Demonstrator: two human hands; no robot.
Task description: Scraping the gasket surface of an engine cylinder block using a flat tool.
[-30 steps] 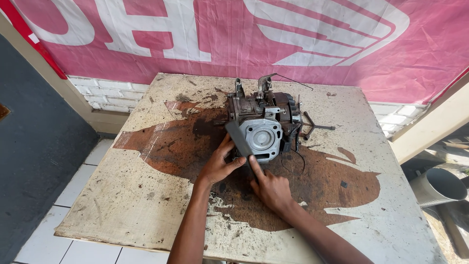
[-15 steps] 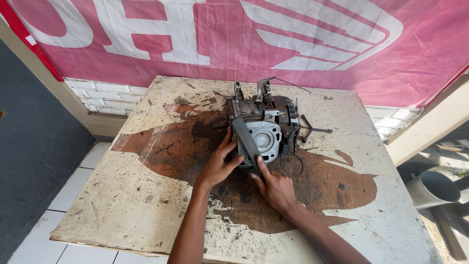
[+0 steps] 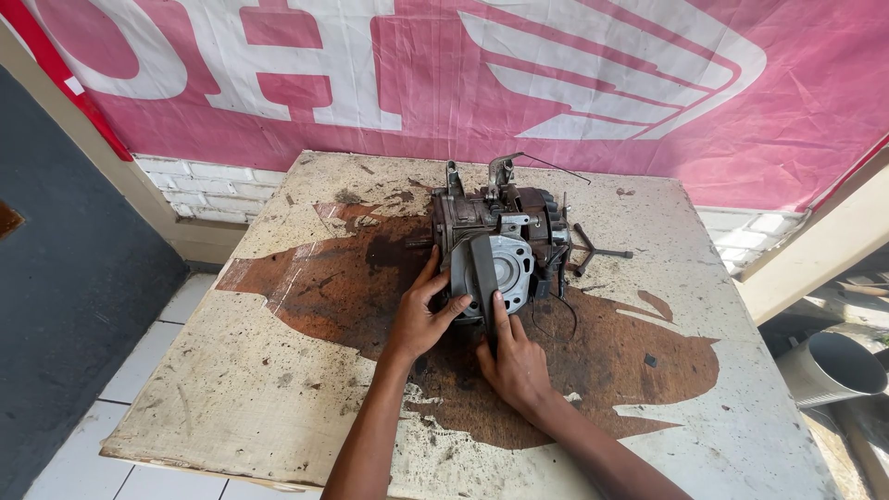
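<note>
Centrally in the frame, both hands press a dark flat part against the engine block: left hand clasps its edge, right hand steadies it, unfastened.

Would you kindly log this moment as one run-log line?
left hand: grips engine block side | right hand: holds dark flat part against block front | stained table

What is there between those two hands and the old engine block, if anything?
Nothing visible separates them. The left hand already rests on the engine block's near left side, and the right hand presses a dark flat strip against the pale round-bored face. Only that strip lies between the right fingers and the metal.
</note>
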